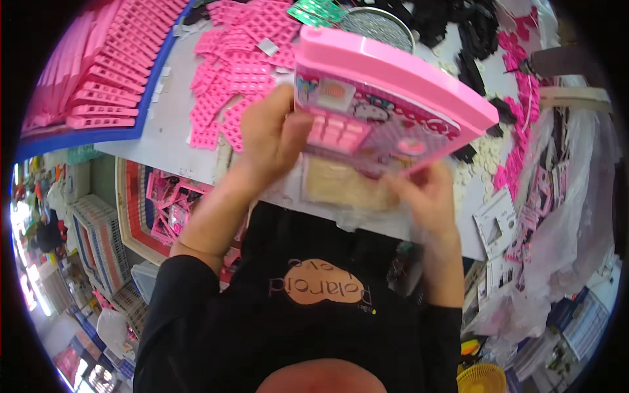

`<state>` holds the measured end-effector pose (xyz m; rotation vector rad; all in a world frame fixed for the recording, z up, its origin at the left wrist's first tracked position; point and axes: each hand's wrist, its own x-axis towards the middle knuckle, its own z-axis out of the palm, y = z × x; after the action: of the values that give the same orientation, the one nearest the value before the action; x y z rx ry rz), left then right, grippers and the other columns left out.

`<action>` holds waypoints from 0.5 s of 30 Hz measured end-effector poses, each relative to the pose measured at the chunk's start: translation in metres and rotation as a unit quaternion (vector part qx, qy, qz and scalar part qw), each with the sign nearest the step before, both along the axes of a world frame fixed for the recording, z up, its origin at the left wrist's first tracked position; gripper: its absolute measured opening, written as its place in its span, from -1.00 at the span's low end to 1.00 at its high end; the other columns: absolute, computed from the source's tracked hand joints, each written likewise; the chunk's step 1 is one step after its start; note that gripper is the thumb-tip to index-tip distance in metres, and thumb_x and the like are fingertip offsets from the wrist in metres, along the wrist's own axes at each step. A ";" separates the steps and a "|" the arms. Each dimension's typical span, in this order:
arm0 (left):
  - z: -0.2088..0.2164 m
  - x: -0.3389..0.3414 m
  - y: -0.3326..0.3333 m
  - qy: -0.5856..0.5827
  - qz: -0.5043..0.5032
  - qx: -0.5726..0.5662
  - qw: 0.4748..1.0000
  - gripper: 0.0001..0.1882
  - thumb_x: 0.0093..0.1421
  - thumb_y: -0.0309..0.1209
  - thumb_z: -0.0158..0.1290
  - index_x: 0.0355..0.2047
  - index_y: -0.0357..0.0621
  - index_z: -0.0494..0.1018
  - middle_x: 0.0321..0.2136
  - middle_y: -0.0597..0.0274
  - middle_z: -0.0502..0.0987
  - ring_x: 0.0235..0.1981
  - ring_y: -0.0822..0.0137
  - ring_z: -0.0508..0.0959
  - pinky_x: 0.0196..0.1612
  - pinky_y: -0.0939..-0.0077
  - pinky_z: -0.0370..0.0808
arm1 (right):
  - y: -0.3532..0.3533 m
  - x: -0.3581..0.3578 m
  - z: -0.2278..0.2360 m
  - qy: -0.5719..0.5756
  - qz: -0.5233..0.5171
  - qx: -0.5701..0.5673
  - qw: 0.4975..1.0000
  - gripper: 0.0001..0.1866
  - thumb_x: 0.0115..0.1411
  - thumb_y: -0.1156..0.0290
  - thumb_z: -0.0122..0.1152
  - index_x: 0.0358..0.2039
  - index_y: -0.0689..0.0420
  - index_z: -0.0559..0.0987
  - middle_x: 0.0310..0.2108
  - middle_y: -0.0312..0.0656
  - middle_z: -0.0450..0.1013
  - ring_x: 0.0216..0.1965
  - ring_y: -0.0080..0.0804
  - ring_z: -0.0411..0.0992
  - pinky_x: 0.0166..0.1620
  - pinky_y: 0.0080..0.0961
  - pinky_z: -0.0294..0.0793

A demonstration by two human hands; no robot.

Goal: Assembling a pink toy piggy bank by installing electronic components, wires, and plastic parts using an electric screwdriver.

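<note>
A pink plastic toy panel [400, 69] is held up and tilted over the table. Its printed face carries a block of pale pink keys and a lilac area. My left hand [275, 134] is closed round the panel's left edge, thumb near the keys. My right hand [427, 196] pinches the lower right edge and is slightly blurred. Below the panel lies a tan pad [337, 183] with clear plastic around it, partly covered by the panel and my right fingers. Pink button sheets [252, 69] lie heaped beyond my left hand.
A blue crate [121, 136] at left holds stacked pink parts. Behind the panel stand a round tin [407, 31] of small metal pieces and a green piece [316, 12]. Black parts [475, 29], pink strips [517, 118] and white cut-out panels [496, 223] lie right, beside clear plastic bags [570, 223].
</note>
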<state>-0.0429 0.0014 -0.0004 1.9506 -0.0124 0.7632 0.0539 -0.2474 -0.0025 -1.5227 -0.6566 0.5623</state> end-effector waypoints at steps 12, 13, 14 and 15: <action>-0.005 -0.013 0.019 0.127 -0.239 0.286 0.919 -0.51 -0.13 -0.61 0.04 -0.10 -0.09 0.56 0.10 0.07 0.50 0.23 -0.11 0.38 0.22 -0.04 0.35 | -0.007 0.023 0.010 -0.449 0.063 -0.234 0.860 -0.44 0.04 0.24 0.36 0.03 0.28 0.55 0.23 0.02 0.36 0.11 0.08 0.34 0.15 -0.14 0.42; -0.003 -0.012 0.021 0.130 -0.223 0.292 0.921 -0.52 -0.13 -0.61 0.05 -0.11 -0.11 0.56 0.10 0.07 0.50 0.23 -0.11 0.38 0.21 -0.04 0.35 | -0.002 0.025 0.003 -0.456 0.060 -0.241 0.855 -0.41 0.04 0.18 0.39 0.04 0.26 0.54 0.26 0.02 0.32 0.13 0.09 0.32 0.15 -0.13 0.43; 0.000 -0.010 0.023 0.133 -0.207 0.299 0.922 -0.53 -0.13 -0.61 0.05 -0.12 -0.12 0.56 0.10 0.08 0.50 0.22 -0.11 0.39 0.21 -0.04 0.35 | 0.001 0.027 0.000 -0.460 0.062 -0.245 0.851 -0.37 0.05 0.18 0.38 0.09 0.23 0.51 0.29 -0.01 0.29 0.15 0.08 0.30 0.18 -0.13 0.40; 0.003 -0.010 0.024 0.138 -0.188 0.305 0.923 -0.54 -0.13 -0.60 0.05 -0.13 -0.13 0.56 0.09 0.08 0.51 0.21 -0.10 0.40 0.21 -0.04 0.35 | 0.006 0.029 -0.002 -0.463 0.067 -0.246 0.849 -0.33 0.05 0.17 0.37 0.15 0.20 0.48 0.32 -0.03 0.26 0.18 0.07 0.28 0.20 -0.13 0.38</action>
<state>-0.0527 0.0257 0.0028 2.5251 -0.4938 0.2266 0.0827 -0.2416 -0.0044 -2.2548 -1.4464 0.0377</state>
